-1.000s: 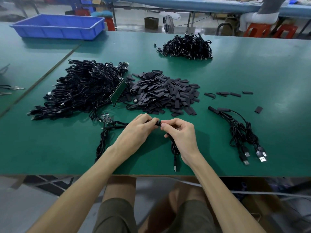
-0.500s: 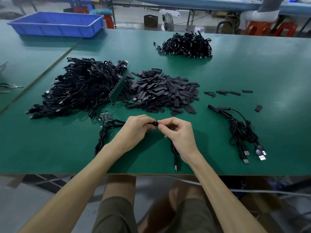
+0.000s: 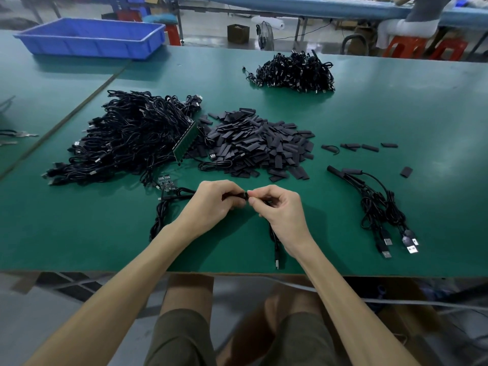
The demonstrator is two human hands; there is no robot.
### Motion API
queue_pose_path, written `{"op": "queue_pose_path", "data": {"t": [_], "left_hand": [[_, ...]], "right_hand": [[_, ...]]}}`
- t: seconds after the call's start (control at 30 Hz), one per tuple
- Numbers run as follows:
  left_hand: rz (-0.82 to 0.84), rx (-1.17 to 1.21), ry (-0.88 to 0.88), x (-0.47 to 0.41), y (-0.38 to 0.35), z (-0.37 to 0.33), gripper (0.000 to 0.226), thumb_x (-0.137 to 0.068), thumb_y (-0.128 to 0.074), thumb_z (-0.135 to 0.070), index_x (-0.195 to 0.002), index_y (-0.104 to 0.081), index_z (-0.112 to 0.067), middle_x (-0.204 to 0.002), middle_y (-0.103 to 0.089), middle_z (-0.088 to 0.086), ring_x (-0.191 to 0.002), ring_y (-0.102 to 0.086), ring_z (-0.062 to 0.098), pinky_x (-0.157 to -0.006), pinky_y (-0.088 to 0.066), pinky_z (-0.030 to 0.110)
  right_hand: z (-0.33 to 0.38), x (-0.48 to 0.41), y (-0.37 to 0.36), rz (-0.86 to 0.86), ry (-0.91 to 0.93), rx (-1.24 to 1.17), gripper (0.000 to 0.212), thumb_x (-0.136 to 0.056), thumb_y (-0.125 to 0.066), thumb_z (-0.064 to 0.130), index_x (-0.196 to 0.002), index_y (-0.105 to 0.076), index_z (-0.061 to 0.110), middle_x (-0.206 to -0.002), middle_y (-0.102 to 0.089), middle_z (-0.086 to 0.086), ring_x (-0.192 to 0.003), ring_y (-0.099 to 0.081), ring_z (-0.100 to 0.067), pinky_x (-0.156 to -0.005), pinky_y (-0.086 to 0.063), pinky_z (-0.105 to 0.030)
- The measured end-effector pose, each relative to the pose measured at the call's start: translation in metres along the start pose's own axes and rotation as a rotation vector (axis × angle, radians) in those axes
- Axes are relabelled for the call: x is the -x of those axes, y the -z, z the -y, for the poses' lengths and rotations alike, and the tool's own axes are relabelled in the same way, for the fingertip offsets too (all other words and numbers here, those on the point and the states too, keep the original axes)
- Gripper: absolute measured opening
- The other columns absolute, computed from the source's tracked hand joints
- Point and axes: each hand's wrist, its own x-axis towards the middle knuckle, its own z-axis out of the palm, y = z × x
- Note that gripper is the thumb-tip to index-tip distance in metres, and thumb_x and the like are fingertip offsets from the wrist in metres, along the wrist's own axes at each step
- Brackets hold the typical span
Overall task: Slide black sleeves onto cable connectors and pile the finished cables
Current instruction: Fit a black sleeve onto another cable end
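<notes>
Both hands meet fingertip to fingertip, left hand [image 3: 211,200] and right hand [image 3: 281,211] pinching what seems a short matte black sleeve [image 3: 241,196] on a thin black cable [image 3: 274,241].

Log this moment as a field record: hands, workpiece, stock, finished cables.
left hand: pinches cable end
right hand: pinches same cable end, opposite side
sleeve heap: just beyond the hands
cable tangle: left of sleeve heap
sleeved cables: small bundle, right of hands
far cable pile: behind sleeve heap
</notes>
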Motion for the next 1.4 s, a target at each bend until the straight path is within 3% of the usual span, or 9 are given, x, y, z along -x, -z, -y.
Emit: {"op": "queue_pose_path", "data": {"t": [0.17,0.37,0.57,0.67,0.9,1.0,1.17,1.4], "left_hand": [[-0.06,-0.06,-0.097,-0.003,-0.003,0.001,0.018,-0.082,-0.081,-0.006,-0.084,-0.069,-0.019,-0.081,-0.065,-0.015,-0.081,-0.061,0.002,-0.069,-0.041,0.008],[-0.122,-0.087,-0.194,0.0,-0.001,-0.001,0.015,-0.086,-0.079,-0.013,-0.083,-0.066,-0.016,-0.086,-0.06,-0.017,-0.076,-0.059,0.01,-0.066,-0.045,0.019],[-0.148,-0.115,-0.232,0.004,-0.001,-0.005,0.007,-0.088,-0.077,-0.017,-0.088,-0.07,-0.015,-0.09,-0.062,-0.015,-0.08,-0.061,0.006,-0.068,-0.049,0.025],[-0.119,-0.11,-0.22,0.004,-0.001,-0.004,0.009,-0.089,-0.077,-0.019,-0.097,-0.075,-0.018,-0.094,-0.068,-0.013,-0.083,-0.063,0.007,-0.072,-0.051,0.027],[0.02,-0.075,-0.153,-0.002,0.001,0.004,0.028,-0.098,-0.065,-0.021,-0.124,-0.073,-0.019,-0.098,-0.068,-0.014,-0.096,-0.059,0.001,-0.085,-0.042,0.012],[0.074,-0.098,-0.161,-0.003,0.001,0.005,0.024,-0.1,-0.061,-0.014,-0.121,-0.074,-0.017,-0.101,-0.071,-0.008,-0.098,-0.058,0.008,-0.087,-0.043,0.019],[0.06,-0.006,-0.14,-0.002,0.004,0.004,0.018,-0.096,-0.066,-0.008,-0.109,-0.077,-0.012,-0.093,-0.069,-0.011,-0.091,-0.062,0.001,-0.081,-0.043,0.01],[0.103,0.13,-0.085,-0.003,0.008,0.003,0.016,-0.097,-0.066,-0.012,-0.107,-0.078,-0.01,-0.094,-0.075,-0.002,-0.088,-0.068,0.007,-0.079,-0.05,0.017]], "right_hand": [[0.001,0.001,-0.001,-0.017,0.018,-0.003,0.011,-0.091,-0.076,0.007,-0.092,-0.08,0.017,-0.083,-0.077,0.002,-0.072,-0.065,-0.005,-0.068,-0.052,-0.023],[0.0,-0.001,-0.004,-0.077,-0.037,0.004,0.006,-0.097,-0.072,0.018,-0.092,-0.075,0.02,-0.082,-0.077,0.001,-0.079,-0.072,-0.01,-0.062,-0.053,-0.023],[0.002,0.0,-0.002,-0.039,-0.052,-0.007,0.005,-0.096,-0.072,0.014,-0.093,-0.074,0.018,-0.083,-0.077,0.0,-0.08,-0.072,-0.011,-0.064,-0.054,-0.025],[0.003,0.002,0.0,-0.033,-0.051,-0.044,0.006,-0.095,-0.073,0.01,-0.093,-0.074,0.015,-0.081,-0.076,0.0,-0.078,-0.07,-0.01,-0.063,-0.053,-0.023],[0.004,0.002,0.003,-0.059,-0.055,-0.145,0.008,-0.091,-0.076,0.004,-0.091,-0.075,0.013,-0.08,-0.077,0.001,-0.076,-0.07,-0.009,-0.063,-0.051,-0.02],[0.004,0.002,0.003,-0.053,-0.05,-0.139,0.01,-0.09,-0.077,0.003,-0.091,-0.075,0.013,-0.08,-0.077,0.002,-0.076,-0.07,-0.008,-0.063,-0.051,-0.02],[0.004,0.002,0.003,-0.034,-0.054,-0.113,0.011,-0.088,-0.08,0.005,-0.09,-0.075,0.014,-0.081,-0.077,0.002,-0.077,-0.07,-0.01,-0.063,-0.051,-0.02],[0.002,0.001,0.004,-0.032,-0.063,-0.093,0.009,-0.088,-0.081,0.007,-0.091,-0.075,0.012,-0.081,-0.077,0.002,-0.076,-0.07,-0.01,-0.064,-0.052,-0.02]]}}
